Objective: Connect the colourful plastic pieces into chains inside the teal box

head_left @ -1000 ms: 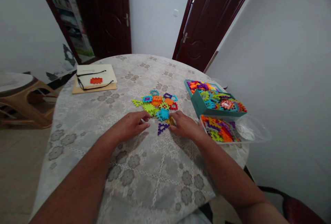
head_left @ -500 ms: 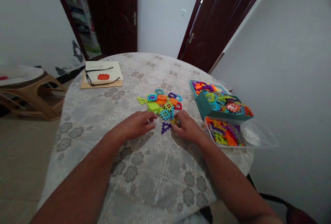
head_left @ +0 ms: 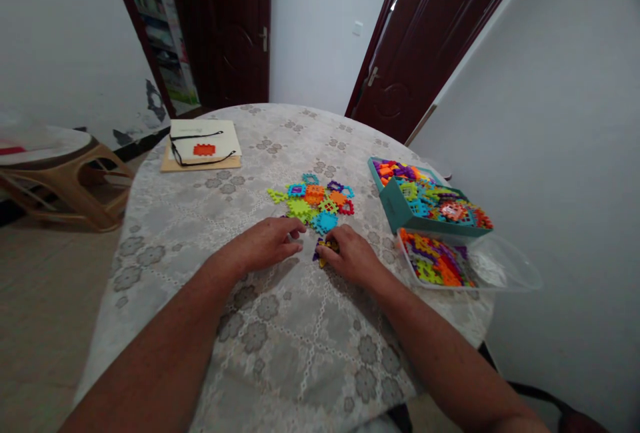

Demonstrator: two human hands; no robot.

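My right hand pinches a yellow interlocking toy piece, which lies over the purple triangular piece on the cloth. My left hand rests at the near-left side of the pile, thumb and fingers apart, with nothing seen in it. Just beyond both hands lies a loose cluster of plastic pieces: a blue piece, a lime-green piece, orange pieces, a red frame piece and several others. My fingers hide part of the yellow and purple pieces.
At the right stand a teal box and a clear plastic tub, both filled with colourful pieces. Glasses and an orange-red piece lie on a book at the far left. A patterned cloth covers the round table.
My right hand has drawn the yellow piece from the pile's near edge toward me and left, onto the purple triangle. A blue piece tipped up, then lay flat again. My left hand stays nearly still.
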